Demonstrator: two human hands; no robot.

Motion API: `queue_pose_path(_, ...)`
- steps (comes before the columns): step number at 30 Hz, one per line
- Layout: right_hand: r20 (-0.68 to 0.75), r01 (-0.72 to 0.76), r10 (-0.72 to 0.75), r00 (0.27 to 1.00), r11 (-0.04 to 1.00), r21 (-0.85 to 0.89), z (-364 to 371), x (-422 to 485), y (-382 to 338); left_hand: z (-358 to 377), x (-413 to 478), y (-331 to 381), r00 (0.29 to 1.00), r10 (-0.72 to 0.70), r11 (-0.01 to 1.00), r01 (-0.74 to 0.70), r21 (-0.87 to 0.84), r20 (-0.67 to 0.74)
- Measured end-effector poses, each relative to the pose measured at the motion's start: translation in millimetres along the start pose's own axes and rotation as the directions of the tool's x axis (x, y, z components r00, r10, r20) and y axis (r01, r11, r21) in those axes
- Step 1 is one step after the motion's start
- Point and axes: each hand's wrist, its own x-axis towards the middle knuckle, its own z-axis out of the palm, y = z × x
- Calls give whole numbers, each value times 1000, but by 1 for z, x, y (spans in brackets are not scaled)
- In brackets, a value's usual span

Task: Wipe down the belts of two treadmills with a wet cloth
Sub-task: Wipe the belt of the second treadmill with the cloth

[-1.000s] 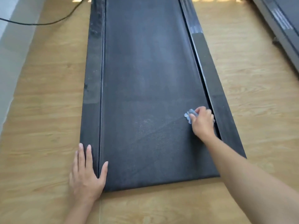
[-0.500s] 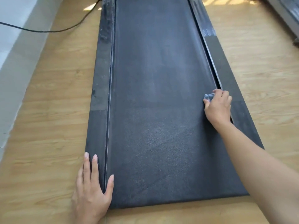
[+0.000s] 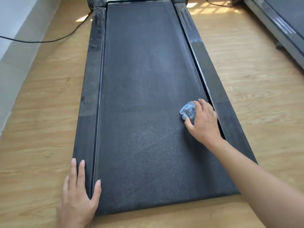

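Since half a second ago, our right hand point(image 3: 203, 124) has slid back toward us and slightly left off the belt's point(image 3: 144, 96) right edge, baring more of the blue cloth point(image 3: 188, 110). Our fingers point(image 3: 202, 106) curl over the wad, pressing it onto the belt right of centre. Our left hand point(image 3: 77, 195) lies flat, fingers straight, on the near left rail point(image 3: 87, 112). Soft, light and damp, the cloth should squash and drag, so we judge a grip from above best.

- The broad dark grey treadmill belt point(image 3: 144, 96) gives you open room down its middle.
- At its right edge: your right hand point(image 3: 204, 124) gripping a crumpled blue cloth point(image 3: 188, 111).
- At its near left corner: your left hand point(image 3: 79, 193), flat.
- Left of it: a thin black cable point(image 3: 49, 41) on the floor.
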Motion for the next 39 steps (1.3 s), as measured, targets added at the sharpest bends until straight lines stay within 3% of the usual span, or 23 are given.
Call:
queue_pose_path(4,208,31,-30,978,1000,-1,27,-14,-5,1,1,2,1000,-2,1000,2,9,-6)
queue_pose_path(8,282,-57,54,958,998,2,42,-9,-45,2,1,-2,1000,5,1000,-5,25,25)
queue_pose_path(11,348,103,-129,928,990,93,58,-9,-110,3,2,-3,999,5,1000,-5,25,33)
queue_pose_path(15,472,374,-427,771,904,206,90,-24,-253,3,4,-3,1000,7,1000,-7,23,29)
queue_pose_path(18,485,468,-460,744,877,113,104,-41,-291,2,2,-6,1000,3,1000,-4,17,25)
queue_pose_path(21,494,476,-428,757,879,31,95,-38,-257,2,-1,-9,1000,21,1000,-21,1,3)
queue_pose_path(25,470,340,-277,838,939,-54,66,-25,-189,5,-1,-8,1000,18,1000,-18,1,-13)
queue_pose_path(27,448,126,-65,892,986,-109,42,-20,-134,4,-2,-5,1000,7,1000,-7,0,-10)
queue_pose_path(29,416,-159,209,885,976,-151,10,-22,-64,3,-2,-2,1000,-5,1000,5,-3,-7)
queue_pose_path(31,380,-274,328,865,943,-190,-15,-30,-4,3,2,0,1000,6,1000,-6,1,9)
queue_pose_path(33,393,-258,303,868,952,-163,-22,-35,22,5,5,0,999,9,1000,-9,17,31)
queue_pose_path(36,386,-251,277,880,961,-117,-1,-35,-1,2,2,-1,999,-16,1000,14,25,49)
queue_pose_path(39,381,-77,106,918,993,-90,25,-48,-45,1,3,-2,999,0,1000,-1,26,41)
